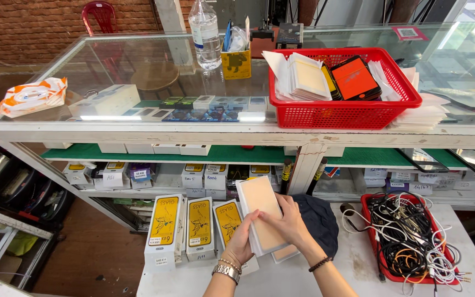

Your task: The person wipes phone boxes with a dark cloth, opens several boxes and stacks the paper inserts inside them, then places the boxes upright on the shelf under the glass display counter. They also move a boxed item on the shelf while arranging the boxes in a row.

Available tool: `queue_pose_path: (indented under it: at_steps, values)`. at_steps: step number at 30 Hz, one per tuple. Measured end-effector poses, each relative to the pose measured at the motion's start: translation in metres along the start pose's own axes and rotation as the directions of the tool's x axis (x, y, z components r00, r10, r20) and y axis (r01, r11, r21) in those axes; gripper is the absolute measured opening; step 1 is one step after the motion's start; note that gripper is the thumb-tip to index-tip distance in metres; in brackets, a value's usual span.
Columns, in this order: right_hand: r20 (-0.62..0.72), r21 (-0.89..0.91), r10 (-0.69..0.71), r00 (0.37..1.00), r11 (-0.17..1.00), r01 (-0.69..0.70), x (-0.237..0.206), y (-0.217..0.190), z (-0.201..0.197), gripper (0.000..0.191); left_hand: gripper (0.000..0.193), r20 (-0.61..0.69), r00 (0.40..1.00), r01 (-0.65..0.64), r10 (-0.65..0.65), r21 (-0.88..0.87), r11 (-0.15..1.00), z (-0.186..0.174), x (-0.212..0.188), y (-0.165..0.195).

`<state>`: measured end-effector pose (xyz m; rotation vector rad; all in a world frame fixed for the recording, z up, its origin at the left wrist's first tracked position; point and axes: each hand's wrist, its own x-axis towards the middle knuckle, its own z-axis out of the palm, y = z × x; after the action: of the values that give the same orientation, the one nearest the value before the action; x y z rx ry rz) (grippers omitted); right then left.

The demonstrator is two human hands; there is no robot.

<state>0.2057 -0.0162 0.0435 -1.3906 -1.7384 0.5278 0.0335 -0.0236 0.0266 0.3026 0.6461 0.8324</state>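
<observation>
My left hand point(243, 240) grips the near left edge of a stack of flat white packets point(260, 210) with a pale beige face. My right hand point(290, 222) lies on the stack's right side, fingers pressed on the top packet. The stack is held tilted just above a white table point(353, 264). Another similar packet point(287, 253) lies on the table under my right wrist. A metal watch sits on my left wrist, a dark bead bracelet on my right.
Three white-and-yellow boxes point(199, 228) stand left of my hands. A dark cloth point(320, 220) lies to the right, beside a red tray of tangled cables point(410, 239). On the glass display counter point(155, 71) ahead are a red basket point(347, 113) of packets and a water bottle point(205, 34).
</observation>
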Motion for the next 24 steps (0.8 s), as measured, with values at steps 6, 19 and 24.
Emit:
queue_pose_path:
  at_steps: [6,19,24]
  values:
    - [0.09,0.712,0.545,0.833,0.55,-0.437,0.01,-0.017,-0.041,0.051,0.068,-0.021,1.0,-0.014,0.014,0.022,1.0,-0.015,-0.022,0.031]
    - [0.219,0.84,0.602,0.768,0.285,-0.462,0.004,-0.03,-0.03,0.05,0.072,-0.163,0.982,-0.07,0.098,0.171,0.983,-0.017,-0.027,0.056]
    - [0.331,0.686,0.475,0.815,0.472,-0.554,0.002,-0.023,-0.017,0.05,0.067,-0.132,0.97,-0.132,0.203,0.415,0.9,-0.02,-0.026,0.056]
